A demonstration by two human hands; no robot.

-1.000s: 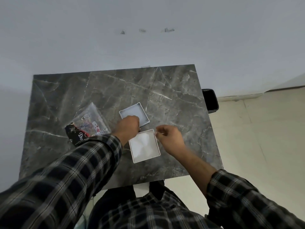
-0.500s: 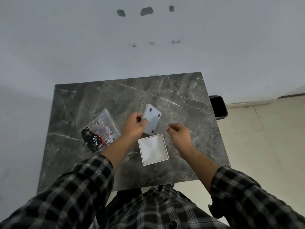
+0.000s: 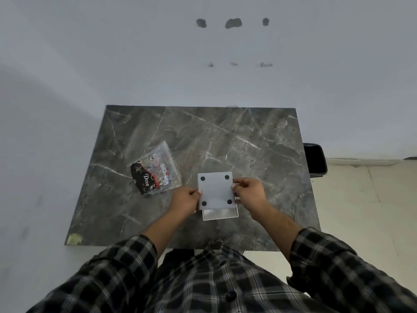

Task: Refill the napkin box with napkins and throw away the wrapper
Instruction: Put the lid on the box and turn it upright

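A white square box panel [image 3: 216,190] with a black foot pad in each corner is held flat just above the open napkin box [image 3: 220,215], covering most of it. My left hand [image 3: 185,201] pinches the panel's left edge and my right hand [image 3: 249,192] pinches its right edge. Only the near strip of the box shows below the panel, with white inside. The clear plastic wrapper [image 3: 156,172], printed black and red, lies crumpled on the table to the left of my hands.
The dark marble table [image 3: 225,141] stands against a white wall. A black bin [image 3: 315,160] sits on the floor past the table's right edge. A scrap of yellowish tape [image 3: 74,239] clings to the near left corner.
My left hand lifted the panel from the table, turned it over so the pads face up, and carried it over the box. My right hand has taken hold of its right edge.
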